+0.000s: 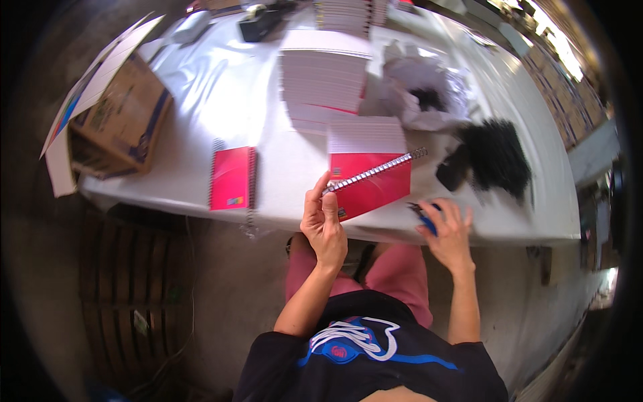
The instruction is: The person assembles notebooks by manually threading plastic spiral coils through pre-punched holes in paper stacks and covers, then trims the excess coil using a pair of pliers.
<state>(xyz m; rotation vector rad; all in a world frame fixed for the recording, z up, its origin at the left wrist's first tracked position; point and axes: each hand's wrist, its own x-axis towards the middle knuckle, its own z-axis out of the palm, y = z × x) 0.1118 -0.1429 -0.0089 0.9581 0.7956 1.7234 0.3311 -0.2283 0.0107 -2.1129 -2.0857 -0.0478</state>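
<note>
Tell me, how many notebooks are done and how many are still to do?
One red notebook lies finished, its wire spiral already in, on the white table. The left hand holds the end of a wire spiral against a second red notebook, while the right hand rests on a blue tool. Tall stacks of pages behind look unbound, so most seems left.

A white table [221, 94] carries paper stacks [321, 87], red notebooks [232, 178], and possibly black spirals [495, 154].

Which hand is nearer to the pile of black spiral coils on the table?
Right. The right hand rests just below-left of the black coils; the left hand is farther left, holding the red notebook.
</note>
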